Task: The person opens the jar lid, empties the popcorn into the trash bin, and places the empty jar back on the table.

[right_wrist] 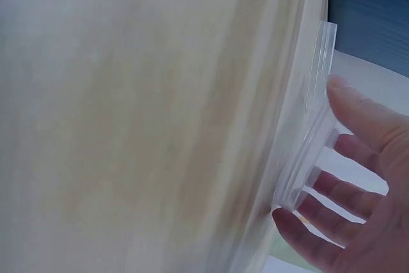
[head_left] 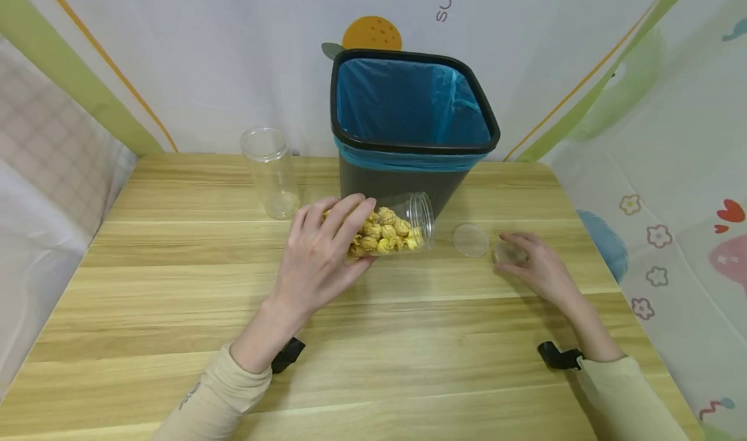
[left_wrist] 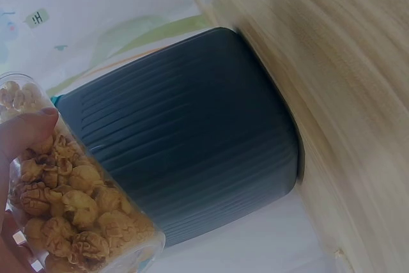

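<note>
My left hand (head_left: 318, 253) grips a clear plastic jar (head_left: 421, 220) of yellow popcorn (head_left: 382, 233), tipped nearly onto its side with its uncapped mouth to the right. In the head view the jar overlaps the lower front of the bin. The left wrist view shows popcorn packed along the jar (left_wrist: 83, 202), fingers wrapped around it. On the right, my right hand (head_left: 537, 262) holds a round clear lid (head_left: 506, 253) at the tabletop, thumb and fingers at its edge. A second clear lid (head_left: 470, 241) lies flat just left of it.
A dark bin (head_left: 397, 181) with a blue liner (head_left: 385, 100) stands at the back of the wooden table (head_left: 408, 363). Left of it is an upright clear jar (head_left: 271, 175) without a lid. Printed curtains (head_left: 233, 58) hang behind and beside the table.
</note>
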`<state>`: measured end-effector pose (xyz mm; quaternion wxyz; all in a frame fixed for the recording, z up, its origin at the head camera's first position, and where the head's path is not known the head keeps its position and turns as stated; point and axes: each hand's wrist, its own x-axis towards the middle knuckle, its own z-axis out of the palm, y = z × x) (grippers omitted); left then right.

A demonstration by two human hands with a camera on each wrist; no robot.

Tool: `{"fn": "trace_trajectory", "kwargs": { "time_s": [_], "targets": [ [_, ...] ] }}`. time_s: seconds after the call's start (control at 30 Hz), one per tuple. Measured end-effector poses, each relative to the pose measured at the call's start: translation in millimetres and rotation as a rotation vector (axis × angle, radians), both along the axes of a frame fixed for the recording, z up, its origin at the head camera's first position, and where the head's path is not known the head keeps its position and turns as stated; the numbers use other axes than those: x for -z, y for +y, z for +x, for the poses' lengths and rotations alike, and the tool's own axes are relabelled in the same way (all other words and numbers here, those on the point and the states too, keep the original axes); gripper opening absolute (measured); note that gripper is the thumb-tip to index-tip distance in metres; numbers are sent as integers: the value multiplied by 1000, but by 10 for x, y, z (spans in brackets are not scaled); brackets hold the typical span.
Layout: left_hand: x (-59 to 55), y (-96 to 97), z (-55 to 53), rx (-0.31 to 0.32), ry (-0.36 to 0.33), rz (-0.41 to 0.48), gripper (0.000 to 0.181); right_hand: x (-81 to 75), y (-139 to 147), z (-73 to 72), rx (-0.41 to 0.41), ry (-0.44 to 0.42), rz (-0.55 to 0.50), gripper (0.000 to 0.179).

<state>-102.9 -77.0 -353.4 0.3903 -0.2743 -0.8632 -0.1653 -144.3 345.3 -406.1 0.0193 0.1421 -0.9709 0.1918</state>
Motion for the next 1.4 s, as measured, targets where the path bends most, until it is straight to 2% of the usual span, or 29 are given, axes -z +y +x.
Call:
{"fn": "trace_trajectory", "kwargs": {
  "time_s": [0.3,0.47,0.7,0.8,0.97,1.2,1.4],
  "targets": [
    [-27,-23,1,5,22,12,82,11,-7,-36,-34,-77,21,68],
    [-19,-28,-10,22,26,25,82,32,0,-37,-52,-85,28,70],
    [-18,-32,-4,12,19,23,80,-49,-7,-47,-30,-149,0,74],
    [-32,-37,8,5,15,27,80,-136,-44,-58,-16,-146,-35,71],
    [-61,-55,27,-4,19,43,83,-320,-151,-95,-19,-61,-103,66],
    [-96,-107,46,-19,38,57,85,-682,-340,-171,-53,-30,-233,64],
    [-200,-173,49,-30,70,80,84,-960,-532,-246,-62,32,-310,58]
  ]
}}
